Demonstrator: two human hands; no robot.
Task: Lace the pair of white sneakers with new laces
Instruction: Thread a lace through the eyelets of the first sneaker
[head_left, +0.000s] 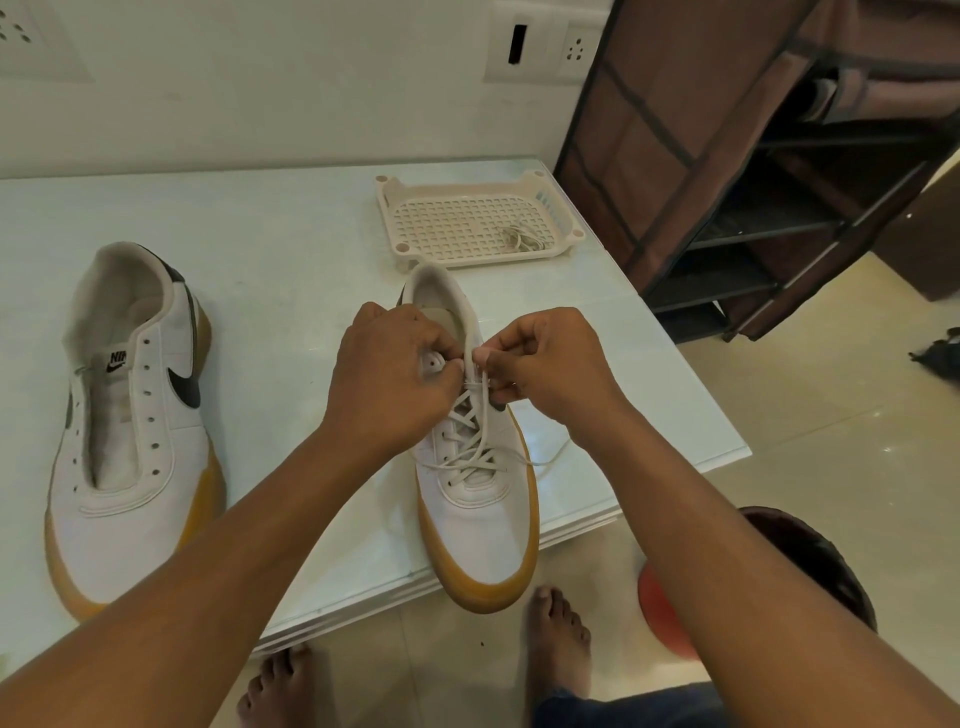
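- The pale table (291, 228) fills the left and middle of the frame, and its near corner juts toward the lower right.
- A brown fabric shelf rack (753, 156) stands on the floor in the upper right, just beside the table's far corner.
- The unlaced sneaker (130, 431) lies at the left of the frame on the table. It is white with a tan sole, its eyelets are bare, and its toe points toward the bottom edge.
- The second sneaker (483, 525) sits at the centre of the frame, well apart from the first. Its toe hangs over the table's near edge, and laces cross over its lower eyelets.
- A cream plastic tray (385, 202) with a grid floor rests on the table in the upper middle, just beyond the second sneaker's heel.
- The left hand (395, 374) hovers over the second sneaker's opening, its fingers curled and its fingertips pinching the lace by the top eyelets.
- The right hand (550, 364) faces it from the right, fingers curled, thumb and forefinger pinching the same lace.
- The lace (480, 447) runs up between the two hands, and one loose end trails off the sneaker's right side onto the table.
- A spare lace (522, 236) lies bunched in the tray's near right part.
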